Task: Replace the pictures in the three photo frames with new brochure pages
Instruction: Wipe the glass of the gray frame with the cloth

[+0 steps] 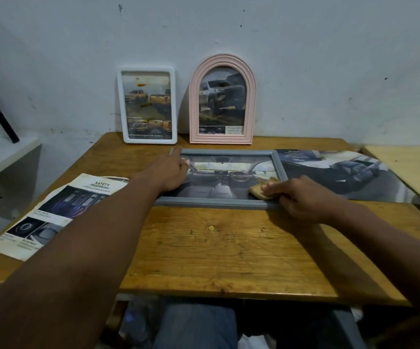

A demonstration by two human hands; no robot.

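A grey rectangular photo frame (219,204) lies flat on the wooden table (229,248), with a car-interior picture in it. My left hand (172,171) rests flat on the frame's left side, index finger touching its far left corner. My right hand (302,197) presses a small tan cloth (260,189) onto the glass at the frame's near right corner. Against the wall stand a white rectangular frame (148,107) with orange trucks and a pink arched frame (222,100) with a grey truck.
A brochure page headed SAFETY (53,212) lies at the table's left edge. A dark brochure page showing a pickup (342,175) lies to the right of the grey frame. A white shelf (5,157) stands at the left, and a second pale table (412,170) at the right.
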